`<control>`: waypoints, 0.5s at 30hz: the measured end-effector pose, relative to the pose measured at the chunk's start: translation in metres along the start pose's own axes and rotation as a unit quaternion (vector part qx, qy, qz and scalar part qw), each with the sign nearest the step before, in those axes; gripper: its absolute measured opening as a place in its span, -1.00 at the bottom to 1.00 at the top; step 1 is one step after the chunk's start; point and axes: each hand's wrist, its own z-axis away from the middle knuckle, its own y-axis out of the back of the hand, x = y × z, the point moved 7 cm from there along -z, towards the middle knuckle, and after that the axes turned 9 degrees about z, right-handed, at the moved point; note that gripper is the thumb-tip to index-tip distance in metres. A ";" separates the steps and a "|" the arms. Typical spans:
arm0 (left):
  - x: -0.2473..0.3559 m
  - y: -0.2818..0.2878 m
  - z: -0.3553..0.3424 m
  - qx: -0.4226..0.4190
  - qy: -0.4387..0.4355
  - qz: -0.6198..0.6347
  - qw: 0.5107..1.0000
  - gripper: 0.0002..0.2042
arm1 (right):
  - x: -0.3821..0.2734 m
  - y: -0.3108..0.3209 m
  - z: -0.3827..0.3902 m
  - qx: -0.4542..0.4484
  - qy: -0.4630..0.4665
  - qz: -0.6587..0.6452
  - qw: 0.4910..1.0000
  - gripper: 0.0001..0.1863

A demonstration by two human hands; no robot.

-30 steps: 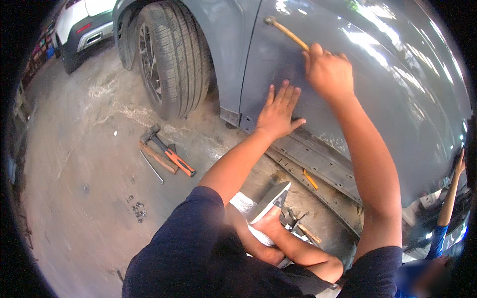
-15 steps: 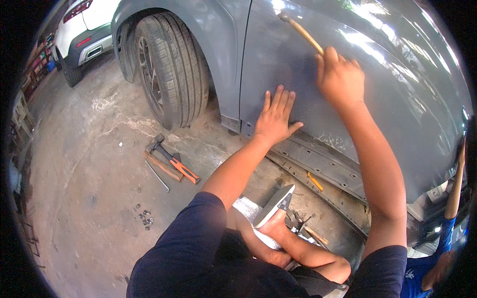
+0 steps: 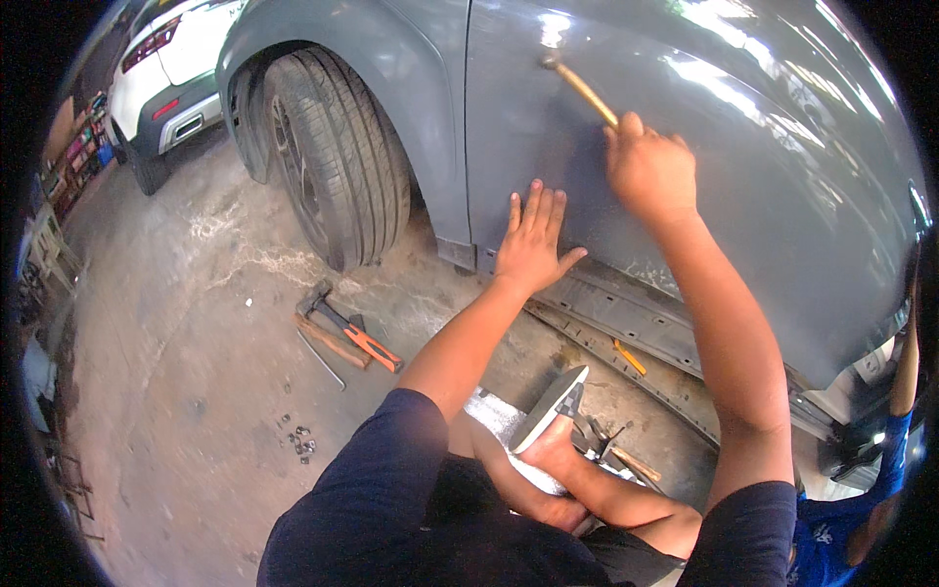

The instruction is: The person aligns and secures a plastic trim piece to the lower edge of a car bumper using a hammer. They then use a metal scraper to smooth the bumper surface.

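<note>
My right hand (image 3: 653, 168) is closed around the wooden handle of a small hammer (image 3: 585, 94). The hammer's dark head is at the upper part of a grey car door (image 3: 616, 245); I cannot tell whether it touches the metal. Lower and to the left, my left hand (image 3: 533, 240) lies flat on the same door with its fingers spread. A narrow seam left of both hands divides the door from the fender (image 3: 416, 88). Below the door runs the sill (image 3: 626, 311), where a line of holes shows.
Left of the door stands the front wheel (image 3: 337, 157). On the concrete floor lie an orange-handled hammer (image 3: 362, 338), a wooden piece, a metal rod (image 3: 323, 360) and several small clips (image 3: 301, 442). A yellow tool (image 3: 629, 356) rests by the sill. Another person's blue sleeve (image 3: 892, 460) shows at right.
The view has shifted slightly. My right hand and the hammer are a little lower and further left in the picture. My left hand stays flat on the door.
</note>
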 end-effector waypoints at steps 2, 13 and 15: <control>0.000 -0.001 0.001 0.004 0.001 -0.004 1.000 0.09 | -0.014 0.002 0.008 0.029 0.047 -0.035 0.998 -0.70; 0.002 0.000 0.002 -0.007 0.015 0.005 1.000 0.09 | -0.058 -0.018 0.021 -0.046 0.162 -0.037 0.985 -0.72; 0.002 -0.001 0.000 -0.007 0.016 0.002 1.000 0.09 | -0.061 -0.010 0.018 -0.009 0.198 -0.049 0.979 -0.70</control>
